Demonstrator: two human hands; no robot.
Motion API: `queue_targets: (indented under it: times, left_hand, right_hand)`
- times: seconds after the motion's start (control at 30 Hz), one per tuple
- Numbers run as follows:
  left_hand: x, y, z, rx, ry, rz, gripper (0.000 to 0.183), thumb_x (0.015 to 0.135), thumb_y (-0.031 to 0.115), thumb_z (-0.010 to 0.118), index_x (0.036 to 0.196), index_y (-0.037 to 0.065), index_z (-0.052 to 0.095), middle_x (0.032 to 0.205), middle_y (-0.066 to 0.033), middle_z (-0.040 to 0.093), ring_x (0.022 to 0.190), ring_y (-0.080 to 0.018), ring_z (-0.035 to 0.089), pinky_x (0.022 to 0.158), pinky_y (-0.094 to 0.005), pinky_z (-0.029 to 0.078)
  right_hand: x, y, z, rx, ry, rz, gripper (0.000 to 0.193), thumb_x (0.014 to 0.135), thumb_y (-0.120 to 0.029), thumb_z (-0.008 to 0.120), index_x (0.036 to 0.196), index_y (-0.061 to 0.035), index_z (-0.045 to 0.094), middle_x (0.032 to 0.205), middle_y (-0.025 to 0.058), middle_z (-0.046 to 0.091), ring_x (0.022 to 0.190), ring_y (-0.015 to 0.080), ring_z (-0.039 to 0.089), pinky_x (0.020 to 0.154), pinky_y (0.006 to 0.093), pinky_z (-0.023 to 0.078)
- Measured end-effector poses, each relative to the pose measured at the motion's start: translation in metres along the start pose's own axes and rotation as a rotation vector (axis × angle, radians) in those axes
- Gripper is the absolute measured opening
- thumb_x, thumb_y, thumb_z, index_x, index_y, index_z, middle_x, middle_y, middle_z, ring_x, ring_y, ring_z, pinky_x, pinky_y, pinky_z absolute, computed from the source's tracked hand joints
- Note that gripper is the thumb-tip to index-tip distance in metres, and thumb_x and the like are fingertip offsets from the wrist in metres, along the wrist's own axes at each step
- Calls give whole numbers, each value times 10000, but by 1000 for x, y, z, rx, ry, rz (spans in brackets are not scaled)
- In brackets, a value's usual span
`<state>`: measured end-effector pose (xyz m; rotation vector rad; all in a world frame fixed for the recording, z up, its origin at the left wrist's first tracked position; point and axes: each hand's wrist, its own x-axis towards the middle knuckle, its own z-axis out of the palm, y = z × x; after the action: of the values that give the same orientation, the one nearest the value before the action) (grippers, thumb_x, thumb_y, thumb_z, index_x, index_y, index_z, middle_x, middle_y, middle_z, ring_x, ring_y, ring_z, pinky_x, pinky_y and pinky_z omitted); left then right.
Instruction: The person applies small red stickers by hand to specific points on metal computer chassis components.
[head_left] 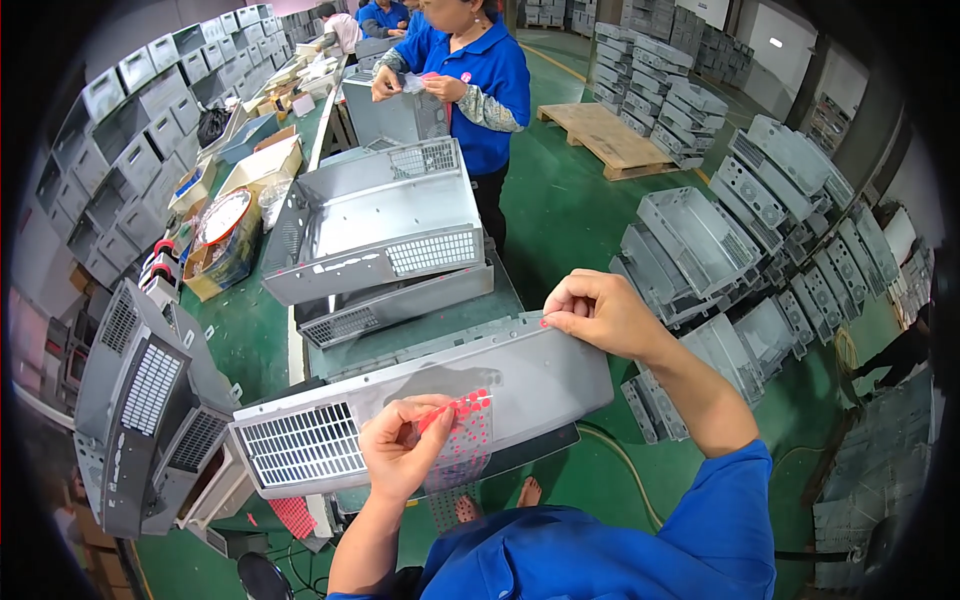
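Observation:
In front of me a grey sheet-metal casing (560, 385) lies with one long side toward me, a slotted vent grille at its left end. My left hand (403, 447) is closed on a clear sheet of red dot stickers (474, 425), held in front of that side. Several dots are gone from the sheet. At the casing's upper edge, right of its middle, my right hand (598, 312) pinches with thumb and index finger. A small red dot sticker (544, 323) shows at its fingertips, against or just at the metal edge; whether it is stuck there I cannot tell.
Two stacked grey casings (390, 215) stand just beyond. More vented casings (150, 400) lean at the left. A red sticker sheet (293, 517) lies near the lower left. A co-worker (480, 90) in blue stands across the bench. Stacked casings (700, 240) fill the right; a wooden pallet (600, 140) lies behind.

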<state>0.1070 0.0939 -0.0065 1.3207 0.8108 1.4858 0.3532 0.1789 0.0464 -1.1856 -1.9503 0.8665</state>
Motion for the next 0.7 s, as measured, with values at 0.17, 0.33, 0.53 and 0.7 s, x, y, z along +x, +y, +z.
queue_targets:
  times: [0.17,0.33,0.53,0.7]
  left_hand:
    - [0,-1,0,0,2,1,74,758,-106,574,782,-47,537,874,-165,611,704,-118,580,618,-219,480]
    - [2,3,3,-22,2,0,69,763,-102,571,775,-46,532,870,-165,611,705,-117,579,626,-225,484]
    - [1,1,2,19,6,-5,69,766,-99,569,770,-44,528,854,-164,613,695,-114,575,620,-225,483]
    - [-1,0,0,52,26,-11,79,756,-101,578,763,-36,535,852,-150,618,682,-97,571,580,-195,463]
  right_hand:
    - [3,1,0,17,-30,27,85,681,-91,658,697,-32,599,628,21,506,541,90,452,510,233,384]
    - [6,-2,-2,-10,-55,-5,76,681,-82,655,699,-32,600,627,18,517,556,86,468,521,230,389]
    - [17,5,-15,162,-214,84,79,705,-91,639,720,-15,627,654,7,585,604,67,504,558,213,400]
    - [26,1,-19,176,-325,174,93,699,-99,643,712,-7,645,657,15,599,611,64,520,576,207,406]
